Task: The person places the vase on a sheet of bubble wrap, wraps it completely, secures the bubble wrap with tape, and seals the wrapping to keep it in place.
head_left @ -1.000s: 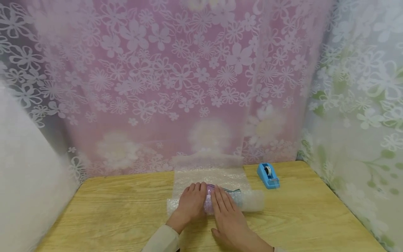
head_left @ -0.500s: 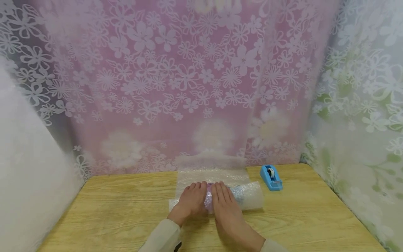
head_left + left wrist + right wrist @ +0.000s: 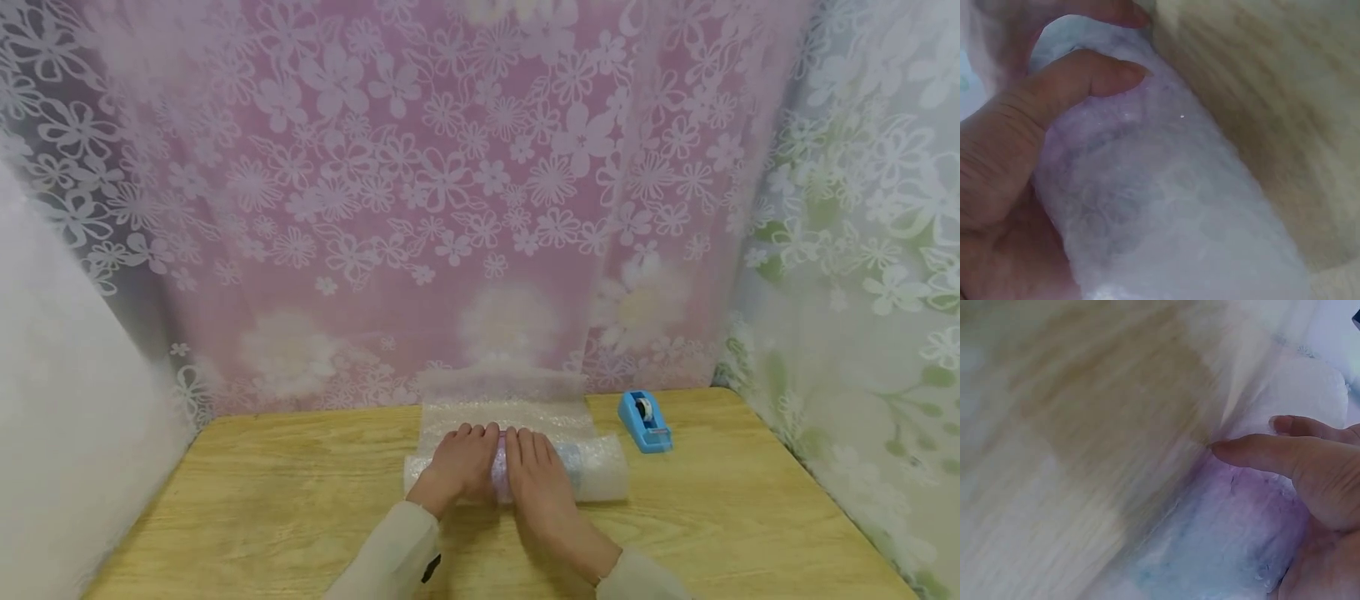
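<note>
A roll of clear bubble wrap (image 3: 604, 469) lies crosswise near the table's front, round a purple and light-blue item (image 3: 500, 477) whose kind the wrap hides. From the roll, a flat length of bubble wrap (image 3: 510, 410) stretches away to the back. My left hand (image 3: 465, 462) grips the roll left of its middle, fingers over the top. Close beside it, my right hand (image 3: 545, 487) holds the roll the same way. In the left wrist view the thumb (image 3: 1088, 78) lies along the near side of the wrap. The right wrist view shows the right thumb (image 3: 1260, 453) against the purple part.
A blue tape dispenser (image 3: 645, 422) stands on the wooden table (image 3: 285, 492) to the right, behind the roll's end. A pink flowered curtain (image 3: 420, 208) hangs along the back edge, and the far end of the bubble wrap meets it.
The roll has turned away from me, and bubble wrap now covers more of the purple item. A dark cord on top has gone out of sight. Both hands' fingers have curled further over the roll.
</note>
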Demonstrator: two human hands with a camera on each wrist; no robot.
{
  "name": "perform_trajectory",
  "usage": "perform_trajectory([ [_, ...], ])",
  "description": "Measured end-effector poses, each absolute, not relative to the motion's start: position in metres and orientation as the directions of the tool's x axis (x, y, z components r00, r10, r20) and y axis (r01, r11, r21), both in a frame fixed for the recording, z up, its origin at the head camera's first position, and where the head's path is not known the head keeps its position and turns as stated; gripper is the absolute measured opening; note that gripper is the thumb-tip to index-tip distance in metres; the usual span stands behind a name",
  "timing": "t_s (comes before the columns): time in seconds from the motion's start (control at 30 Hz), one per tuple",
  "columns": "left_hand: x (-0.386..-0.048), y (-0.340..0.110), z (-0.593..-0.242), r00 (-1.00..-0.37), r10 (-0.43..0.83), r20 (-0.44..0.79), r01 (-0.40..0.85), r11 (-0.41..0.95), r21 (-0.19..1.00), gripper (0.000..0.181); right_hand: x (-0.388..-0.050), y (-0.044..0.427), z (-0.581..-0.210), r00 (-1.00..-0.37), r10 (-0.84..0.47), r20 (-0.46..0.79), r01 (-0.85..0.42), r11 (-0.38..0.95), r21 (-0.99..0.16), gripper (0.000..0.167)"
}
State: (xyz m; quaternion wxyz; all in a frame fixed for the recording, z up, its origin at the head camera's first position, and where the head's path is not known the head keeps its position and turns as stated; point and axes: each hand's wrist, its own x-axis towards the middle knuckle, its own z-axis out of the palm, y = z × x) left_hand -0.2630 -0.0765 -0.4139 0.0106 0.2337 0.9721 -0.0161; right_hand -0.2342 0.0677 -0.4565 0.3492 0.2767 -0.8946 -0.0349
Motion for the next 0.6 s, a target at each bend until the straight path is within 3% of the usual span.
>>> perform_trajectory([
  [0.17,-0.271,-0.077,-0.409,-0.885,0.455,-0.095,0.455,0.890,0.022,0.084,-0.241,0.068,-0.455,-0.664,-0.518,0.539,-0.453,0.853,0.261,0.054],
  [0.37,-0.277,-0.081,-0.409,-0.883,0.446,-0.142,0.438,0.895,0.086,0.075,-0.247,0.067,-0.452,-0.664,-0.538,0.520,-0.492,0.837,0.237,0.060],
  [0.6,-0.281,-0.083,-0.409,-0.876,0.451,-0.170,0.434,0.892,0.125,0.070,-0.250,0.067,-0.452,-0.686,-0.547,0.479,-0.507,0.832,0.224,0.090],
])
